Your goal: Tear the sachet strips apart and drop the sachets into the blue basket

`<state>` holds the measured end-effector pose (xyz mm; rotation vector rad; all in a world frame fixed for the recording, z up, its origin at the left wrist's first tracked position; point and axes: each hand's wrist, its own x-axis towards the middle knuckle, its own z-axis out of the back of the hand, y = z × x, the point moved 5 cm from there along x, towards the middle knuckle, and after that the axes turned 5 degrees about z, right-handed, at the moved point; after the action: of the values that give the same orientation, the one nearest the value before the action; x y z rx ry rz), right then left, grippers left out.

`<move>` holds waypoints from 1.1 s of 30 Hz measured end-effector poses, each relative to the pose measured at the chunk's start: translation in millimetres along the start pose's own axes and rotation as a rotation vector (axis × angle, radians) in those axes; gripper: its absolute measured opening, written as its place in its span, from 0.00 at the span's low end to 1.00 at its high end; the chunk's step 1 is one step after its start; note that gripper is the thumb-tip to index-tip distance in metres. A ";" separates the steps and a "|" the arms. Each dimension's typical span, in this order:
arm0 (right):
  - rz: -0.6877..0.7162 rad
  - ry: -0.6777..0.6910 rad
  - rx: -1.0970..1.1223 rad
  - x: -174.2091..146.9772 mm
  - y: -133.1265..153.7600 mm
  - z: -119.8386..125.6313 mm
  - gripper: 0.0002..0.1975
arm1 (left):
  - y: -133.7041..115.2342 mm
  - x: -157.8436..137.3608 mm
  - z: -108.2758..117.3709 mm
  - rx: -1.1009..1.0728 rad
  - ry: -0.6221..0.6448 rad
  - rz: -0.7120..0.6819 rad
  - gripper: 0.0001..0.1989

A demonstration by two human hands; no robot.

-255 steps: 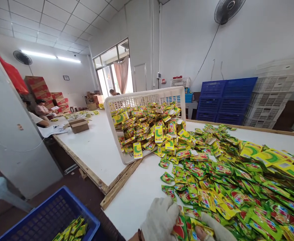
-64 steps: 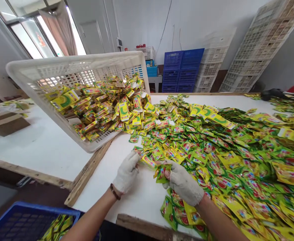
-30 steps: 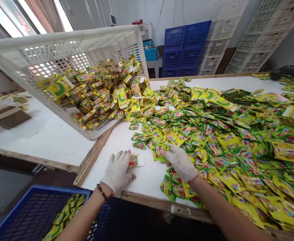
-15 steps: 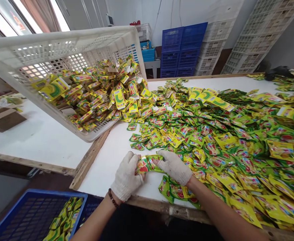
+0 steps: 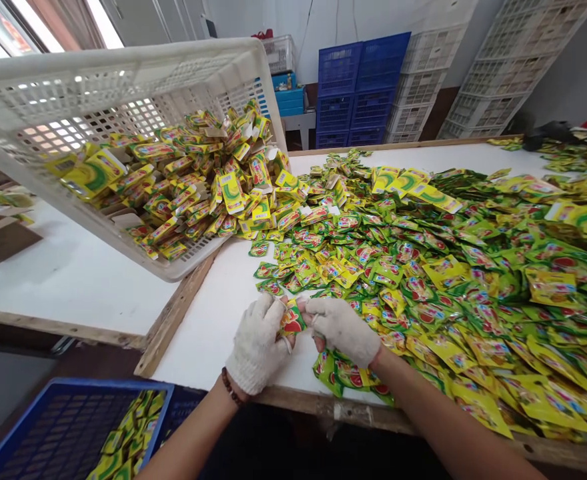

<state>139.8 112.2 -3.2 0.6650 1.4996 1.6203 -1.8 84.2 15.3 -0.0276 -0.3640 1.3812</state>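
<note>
Left hand (image 5: 257,341): gloved, closed around the small sachets (image 5: 292,320).
Right hand (image 5: 341,329): gloved, fingers pinched on the same sachets.
Sachets: held between both hands, above the white table (image 5: 213,320), just beside the big pile (image 5: 448,280).

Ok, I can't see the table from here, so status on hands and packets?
Left hand and right hand both gloved, closed on one sachet. Sachet pile spreads to the right. Tipped white crate to the left, clear of hands.

hands: white knit gloves, left (image 5: 257,340), right (image 5: 342,328) | left wrist: dark bead bracelet (image 5: 230,389) | forearms: unsleeved
</note>
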 end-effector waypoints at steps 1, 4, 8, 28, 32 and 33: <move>-0.027 0.049 0.094 -2.0 0.3 -2.5 0.16 | -0.8 0.1 0.4 -0.007 -0.017 0.005 0.19; -0.061 0.153 0.196 -7.3 2.1 -6.4 0.24 | -6.2 -0.5 0.5 -0.029 -0.053 0.004 0.22; -0.066 0.260 -0.007 -5.2 -1.4 -9.4 0.16 | -10.9 -1.5 -2.8 -0.185 0.010 0.032 0.19; 0.066 -0.016 -0.290 8.3 -16.9 -8.9 0.09 | 28.1 -26.4 -21.5 -1.051 0.310 0.357 0.09; 0.054 -0.058 0.009 9.2 -22.4 -11.5 0.12 | 33.8 -21.2 -26.2 -1.191 0.256 0.456 0.17; 0.070 -0.058 0.032 8.6 -21.7 -12.2 0.13 | 33.8 -21.3 -28.3 -1.228 0.266 0.471 0.20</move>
<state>129.7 111.9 -27.6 0.7830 1.4777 1.6183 -29.4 75.9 -24.2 -1.3604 -0.9699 1.3850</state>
